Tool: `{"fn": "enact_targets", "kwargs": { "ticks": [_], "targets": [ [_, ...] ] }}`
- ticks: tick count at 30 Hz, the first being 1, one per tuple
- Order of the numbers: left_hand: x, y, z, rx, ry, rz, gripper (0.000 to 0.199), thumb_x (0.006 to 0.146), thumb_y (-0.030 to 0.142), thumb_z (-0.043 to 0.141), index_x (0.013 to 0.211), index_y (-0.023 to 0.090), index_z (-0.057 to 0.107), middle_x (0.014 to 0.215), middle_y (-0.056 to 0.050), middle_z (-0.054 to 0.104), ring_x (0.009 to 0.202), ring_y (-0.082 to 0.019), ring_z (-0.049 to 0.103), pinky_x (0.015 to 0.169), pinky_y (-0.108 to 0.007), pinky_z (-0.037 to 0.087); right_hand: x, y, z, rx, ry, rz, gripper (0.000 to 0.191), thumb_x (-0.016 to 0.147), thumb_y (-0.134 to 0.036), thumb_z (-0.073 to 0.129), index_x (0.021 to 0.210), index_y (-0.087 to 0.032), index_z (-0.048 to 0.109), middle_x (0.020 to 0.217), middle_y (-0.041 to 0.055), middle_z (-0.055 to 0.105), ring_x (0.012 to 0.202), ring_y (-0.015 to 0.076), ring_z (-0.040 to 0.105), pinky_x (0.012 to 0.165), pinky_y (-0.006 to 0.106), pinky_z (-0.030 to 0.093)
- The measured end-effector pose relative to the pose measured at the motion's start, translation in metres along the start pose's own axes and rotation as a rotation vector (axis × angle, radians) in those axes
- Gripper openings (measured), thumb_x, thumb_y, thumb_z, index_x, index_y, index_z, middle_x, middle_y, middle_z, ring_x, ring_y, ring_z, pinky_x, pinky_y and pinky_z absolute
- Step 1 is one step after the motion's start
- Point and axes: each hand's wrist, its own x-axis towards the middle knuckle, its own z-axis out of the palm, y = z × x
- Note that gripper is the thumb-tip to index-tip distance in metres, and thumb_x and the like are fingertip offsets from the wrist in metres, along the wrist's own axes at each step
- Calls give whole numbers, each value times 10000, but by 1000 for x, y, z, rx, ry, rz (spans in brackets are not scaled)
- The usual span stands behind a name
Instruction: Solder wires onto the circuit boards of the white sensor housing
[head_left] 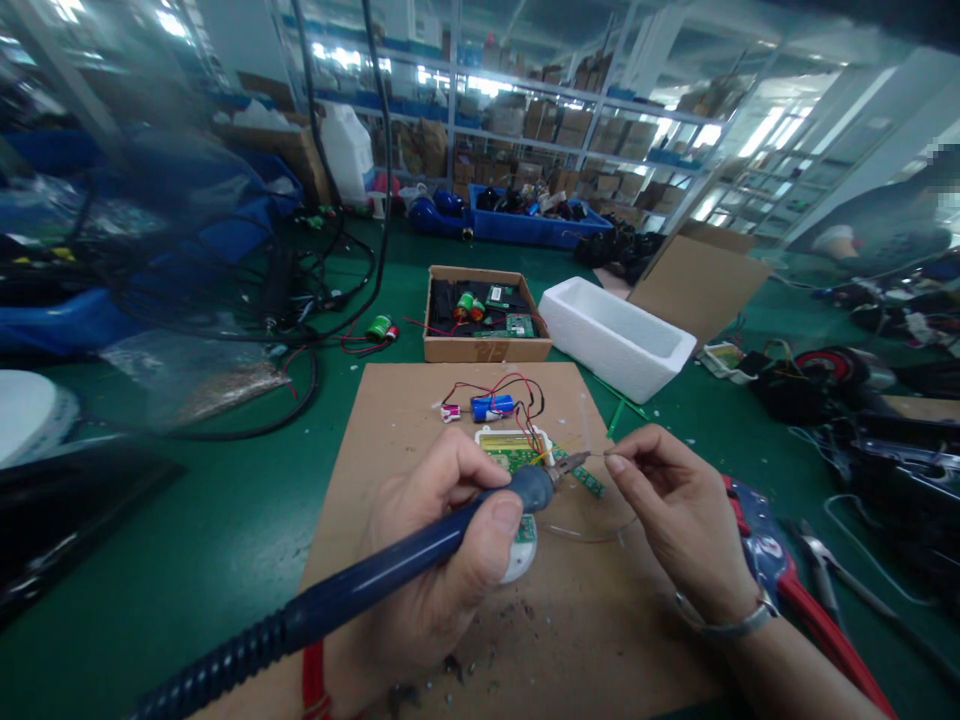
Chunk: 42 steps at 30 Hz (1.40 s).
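Observation:
My left hand (450, 540) is closed round the dark blue handle of a soldering iron (405, 560), its tip pointing right. My right hand (675, 520) pinches a thin wire (598, 454) between thumb and forefinger, its end at the iron's tip. Below and behind the iron lies a white-framed circuit board (510, 445), partly hidden by my left hand. A narrow green board strip (586, 472) lies beside it. Behind them a blue cylinder (491, 407) with red and black wires and a small white-and-pink connector (450, 413) rest on the brown board (390, 400).
A cardboard box (487, 349) of parts and a white foam box (615, 335) stand behind the brown board. Red-handled cutters (810, 610) lie at the right. Black cables (315, 340) hang at the left. A person (877, 220) is at the far right.

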Motion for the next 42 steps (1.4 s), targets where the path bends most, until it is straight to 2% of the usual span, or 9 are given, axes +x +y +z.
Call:
{"fn": "enact_targets", "kwargs": {
  "ticks": [24, 36, 42],
  "targets": [
    [-1, 0, 0, -15, -19, -8, 167, 927, 334, 463, 861, 185, 499, 600, 16, 554, 507, -99, 545, 433, -210, 383, -2, -2, -1, 1, -5, -18, 159, 849, -265, 573, 738, -158, 535, 653, 8, 515, 573, 97, 462, 510, 194, 393],
    [-3, -1, 1, -20, -3, -12, 177, 917, 347, 476, 843, 188, 500, 586, 19, 556, 485, -101, 540, 436, -214, 395, -1, 4, 1, 39, -34, 42, 191, 867, -319, 584, 778, -157, 536, 705, 22, 551, 627, 108, 496, 551, 212, 388],
    [1, 3, -2, -43, 125, 14, 121, 910, 329, 495, 855, 224, 519, 592, 28, 591, 498, -102, 568, 427, -201, 417, -3, 1, 2, 131, 2, 75, 163, 951, -345, 459, 902, -190, 456, 628, -36, 349, 554, 88, 325, 504, 196, 294]
  ]
}}
